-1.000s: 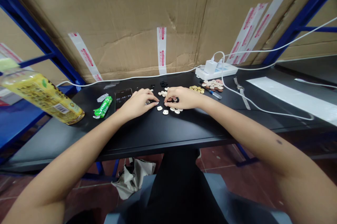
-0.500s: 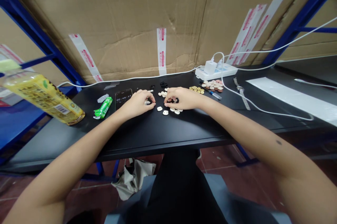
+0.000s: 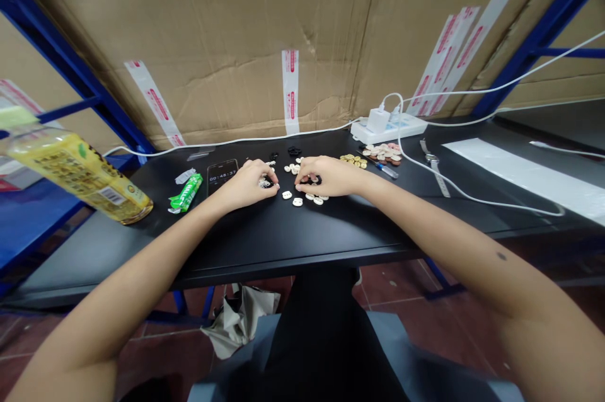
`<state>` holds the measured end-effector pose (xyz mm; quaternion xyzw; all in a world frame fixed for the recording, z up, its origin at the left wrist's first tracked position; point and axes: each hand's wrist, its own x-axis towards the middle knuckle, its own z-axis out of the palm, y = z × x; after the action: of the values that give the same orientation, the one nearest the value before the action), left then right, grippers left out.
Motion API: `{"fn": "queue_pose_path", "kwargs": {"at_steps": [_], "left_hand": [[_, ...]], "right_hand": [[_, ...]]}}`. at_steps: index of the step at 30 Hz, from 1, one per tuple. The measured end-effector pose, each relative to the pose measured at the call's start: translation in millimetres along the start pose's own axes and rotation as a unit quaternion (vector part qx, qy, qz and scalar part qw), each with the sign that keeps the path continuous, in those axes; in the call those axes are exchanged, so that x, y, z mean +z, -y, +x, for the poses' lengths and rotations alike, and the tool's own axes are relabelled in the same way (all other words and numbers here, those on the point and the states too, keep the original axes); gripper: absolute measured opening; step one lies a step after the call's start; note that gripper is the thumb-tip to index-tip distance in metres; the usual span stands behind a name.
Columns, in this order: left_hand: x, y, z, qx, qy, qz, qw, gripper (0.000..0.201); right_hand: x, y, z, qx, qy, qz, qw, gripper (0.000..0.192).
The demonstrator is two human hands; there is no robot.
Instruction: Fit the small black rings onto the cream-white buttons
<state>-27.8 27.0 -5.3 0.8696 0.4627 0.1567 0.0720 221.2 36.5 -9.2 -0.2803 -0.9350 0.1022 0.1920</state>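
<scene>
The white buttons (image 3: 297, 191) lie between my hands, closer to my right hand (image 3: 326, 176), which curls over some dark buttons (image 3: 312, 180), while my left hand (image 3: 246, 184) pinches a small one.

Even, bright indoor light, soft shadows, sharp centre, strong wide-angle bending and stretching toward the edges.

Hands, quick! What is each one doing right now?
Left hand: fingers curled on small buttons; whether it grips any cannot be told.
Right hand: curled over the white buttons and dark ones; a grip cannot be told.
</scene>
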Motion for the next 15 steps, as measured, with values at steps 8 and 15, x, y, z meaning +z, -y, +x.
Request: {"fn": "queue_pose_path", "kwargs": {"at_steps": [8, 15], "left_hand": [[-3.5, -10.9, -1.6, 0.017, -0.004, 0.036, 0.999, 0.017], [-3.7, -8.8, -1.7, 0.028, -0.008, 0.025, 0.999, 0.019]], "right_hand": [[1.4, -1.5, 0.0, -0.007, -0.008, -0.001, 1.0, 0.018], [1.1, -2.9, -0.1, -0.012, -0.003, -0.004, 1.0, 0.019]]}}
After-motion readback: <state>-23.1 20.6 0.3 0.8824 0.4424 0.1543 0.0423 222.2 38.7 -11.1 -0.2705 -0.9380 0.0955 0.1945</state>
